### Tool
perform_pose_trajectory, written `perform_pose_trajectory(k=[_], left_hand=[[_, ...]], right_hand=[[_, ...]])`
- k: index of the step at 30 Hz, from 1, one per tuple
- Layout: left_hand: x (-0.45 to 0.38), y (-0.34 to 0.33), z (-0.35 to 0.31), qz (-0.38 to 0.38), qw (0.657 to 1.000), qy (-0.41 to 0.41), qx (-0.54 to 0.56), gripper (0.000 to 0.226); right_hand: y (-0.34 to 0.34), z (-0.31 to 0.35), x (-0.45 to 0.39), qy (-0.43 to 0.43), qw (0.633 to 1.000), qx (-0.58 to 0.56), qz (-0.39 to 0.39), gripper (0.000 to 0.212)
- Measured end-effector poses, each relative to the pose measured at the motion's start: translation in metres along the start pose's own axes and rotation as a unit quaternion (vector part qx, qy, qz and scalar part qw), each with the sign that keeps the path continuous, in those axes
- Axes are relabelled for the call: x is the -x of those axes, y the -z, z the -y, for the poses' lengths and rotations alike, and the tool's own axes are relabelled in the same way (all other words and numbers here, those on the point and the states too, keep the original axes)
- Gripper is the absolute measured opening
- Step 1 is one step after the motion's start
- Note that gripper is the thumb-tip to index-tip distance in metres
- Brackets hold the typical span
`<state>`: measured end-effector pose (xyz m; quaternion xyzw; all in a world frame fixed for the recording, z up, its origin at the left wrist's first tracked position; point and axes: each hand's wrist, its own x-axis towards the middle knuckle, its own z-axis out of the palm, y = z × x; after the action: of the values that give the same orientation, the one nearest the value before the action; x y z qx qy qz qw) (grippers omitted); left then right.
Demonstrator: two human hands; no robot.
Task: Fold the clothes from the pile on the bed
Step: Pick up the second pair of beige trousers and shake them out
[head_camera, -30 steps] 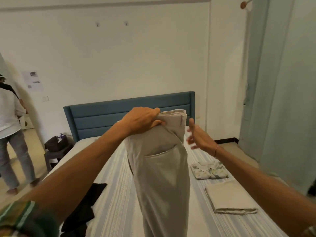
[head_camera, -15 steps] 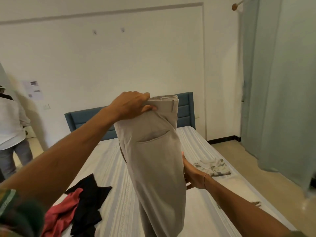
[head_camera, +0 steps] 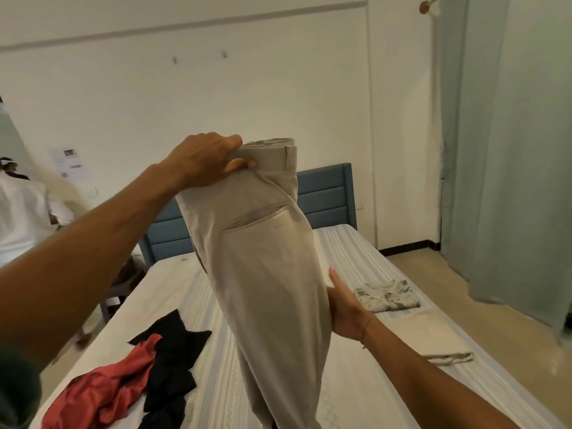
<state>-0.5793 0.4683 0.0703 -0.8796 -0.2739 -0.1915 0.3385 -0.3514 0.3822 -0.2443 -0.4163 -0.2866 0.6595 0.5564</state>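
A pair of beige trousers [head_camera: 266,274] hangs lengthwise above the bed [head_camera: 356,397], folded in half with a back pocket facing me. My left hand [head_camera: 207,162] grips the waistband at the top. My right hand [head_camera: 346,308] holds the right edge of the trousers at mid-length, its fingers hidden behind the cloth. On the bed's left lies the pile: a red garment [head_camera: 105,394] and a black garment [head_camera: 173,363]. Two folded pieces lie on the right: a patterned grey one [head_camera: 387,297] and a beige one [head_camera: 433,339].
A blue headboard [head_camera: 325,196] stands against the white wall. Pale green curtains [head_camera: 510,150] hang at the right, with bare floor [head_camera: 427,274] beside the bed. A person in a white shirt [head_camera: 21,218] stands at the far left near a small stool [head_camera: 120,289].
My right hand dropped from beside the waistband to the trousers' right edge at mid-length and took hold. My left hand lifted the waistband higher. The view shifted, showing the red garment.
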Motion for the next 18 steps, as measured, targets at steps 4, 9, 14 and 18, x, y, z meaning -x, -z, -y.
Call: perform_pose_trajectory(k=[4,9,14,18], left_hand=[[0.002,0.028,-0.018,0.014,1.000,0.005,-0.020,0.069],[0.009,0.056,-0.034,0.016,0.999,0.021,-0.024,0.057],[0.021,0.090,-0.031,-0.005,0.996,0.084,-0.007,0.055],[0.037,0.108,-0.029,-0.034,0.988,0.137,0.059,0.064]], right_hand=[[-0.015,-0.005,0.021,-0.063,0.995,0.018,0.077,0.103],[-0.014,0.021,0.043,0.053,0.985,-0.118,0.110,0.098],[0.014,0.065,0.070,0.160,0.984,0.083,-0.008,0.085],[0.031,0.104,0.098,0.297,0.938,0.163,-0.069,0.067]])
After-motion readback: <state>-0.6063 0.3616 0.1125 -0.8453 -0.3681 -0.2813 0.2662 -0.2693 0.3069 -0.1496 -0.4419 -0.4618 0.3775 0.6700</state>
